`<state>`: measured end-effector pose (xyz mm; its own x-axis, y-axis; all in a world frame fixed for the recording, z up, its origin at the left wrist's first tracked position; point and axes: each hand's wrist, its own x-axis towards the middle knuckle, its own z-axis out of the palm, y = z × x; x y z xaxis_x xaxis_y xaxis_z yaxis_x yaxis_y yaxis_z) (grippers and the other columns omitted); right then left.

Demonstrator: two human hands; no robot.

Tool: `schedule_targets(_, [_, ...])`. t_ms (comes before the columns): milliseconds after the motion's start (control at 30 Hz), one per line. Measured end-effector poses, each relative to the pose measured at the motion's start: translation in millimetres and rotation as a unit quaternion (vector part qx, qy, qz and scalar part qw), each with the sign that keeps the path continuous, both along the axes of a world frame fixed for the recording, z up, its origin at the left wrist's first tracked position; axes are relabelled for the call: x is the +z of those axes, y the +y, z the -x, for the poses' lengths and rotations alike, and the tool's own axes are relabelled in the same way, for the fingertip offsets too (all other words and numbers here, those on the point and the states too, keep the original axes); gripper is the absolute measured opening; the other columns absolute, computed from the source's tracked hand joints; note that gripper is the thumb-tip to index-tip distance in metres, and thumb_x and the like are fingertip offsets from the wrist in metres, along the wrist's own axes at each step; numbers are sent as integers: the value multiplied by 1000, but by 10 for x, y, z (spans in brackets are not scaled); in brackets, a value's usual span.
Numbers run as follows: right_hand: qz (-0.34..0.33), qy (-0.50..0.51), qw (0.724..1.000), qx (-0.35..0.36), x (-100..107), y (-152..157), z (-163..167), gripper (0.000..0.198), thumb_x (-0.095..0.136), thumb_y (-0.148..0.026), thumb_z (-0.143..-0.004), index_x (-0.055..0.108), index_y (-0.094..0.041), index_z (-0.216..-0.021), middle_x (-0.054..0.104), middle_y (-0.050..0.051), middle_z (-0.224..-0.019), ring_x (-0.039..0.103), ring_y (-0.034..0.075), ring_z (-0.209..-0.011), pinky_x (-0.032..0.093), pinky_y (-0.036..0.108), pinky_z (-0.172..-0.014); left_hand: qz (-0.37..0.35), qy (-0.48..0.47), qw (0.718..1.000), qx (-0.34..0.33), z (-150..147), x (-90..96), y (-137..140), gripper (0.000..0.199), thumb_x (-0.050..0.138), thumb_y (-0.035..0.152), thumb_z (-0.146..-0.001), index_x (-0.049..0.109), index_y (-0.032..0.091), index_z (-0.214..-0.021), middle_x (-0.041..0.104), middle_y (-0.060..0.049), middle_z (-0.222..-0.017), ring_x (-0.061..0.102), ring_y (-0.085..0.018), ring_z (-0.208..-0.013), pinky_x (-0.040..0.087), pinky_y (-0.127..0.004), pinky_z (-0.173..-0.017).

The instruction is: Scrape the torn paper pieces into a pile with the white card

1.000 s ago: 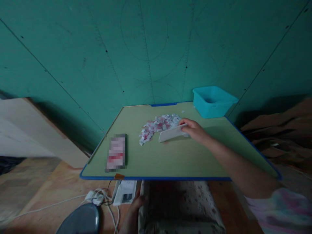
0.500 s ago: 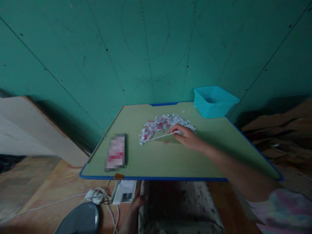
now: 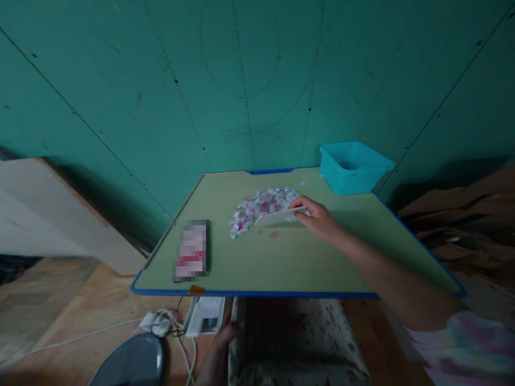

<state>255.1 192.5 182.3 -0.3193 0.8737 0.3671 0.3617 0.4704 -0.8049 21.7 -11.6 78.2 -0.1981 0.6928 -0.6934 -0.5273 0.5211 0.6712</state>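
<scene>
My right hand [image 3: 316, 217] is closed on a thin white flat card [image 3: 277, 216], pinched at its right end. The card stands tilted on its long edge along the near side of a heap of small white and pink paper scraps [image 3: 261, 203]. Some scraps are hidden behind the card and my fingers. Below the table, my left hand [image 3: 230, 329] is low beside the stained, cloth-like surface [image 3: 301, 343]; its fingers are mostly hidden there.
The heap lies on a pale green table [image 3: 241, 268] with a blue edge. A turquoise plastic basin [image 3: 354, 174] stands at the back right. A pixelated phone-like object [image 3: 192, 252] lies at the left. White cables [image 3: 161, 321] and a dark stool [image 3: 131, 362] are below.
My right hand has moved slightly up and right with the card. The card is turned so more of its flat face shows. My left hand has barely moved.
</scene>
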Motion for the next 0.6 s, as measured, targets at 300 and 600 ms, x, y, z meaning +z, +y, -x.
schedule_targets(300, [89, 21, 996, -11, 10, 68, -52, 11, 45, -22, -68, 50, -21, -78, 49, -3, -67, 46, 12, -64, 34, 23, -57, 5, 23, 1000, 11, 87, -175, 120, 69, 72, 25, -38, 60, 23, -106, 72, -2, -70, 61, -36, -93, 51, -40, -71])
schedule_targets(600, [145, 17, 985, -91, -45, 253, -189, 14, 47, -24, -65, 47, -21, -78, 48, -3, -62, 42, 11, -53, 28, 23, -47, 122, 23, 992, 22, 202, -429, 257, 68, 64, 11, -34, 62, 21, -101, 66, 2, -50, 64, -34, -85, 51, -36, -66])
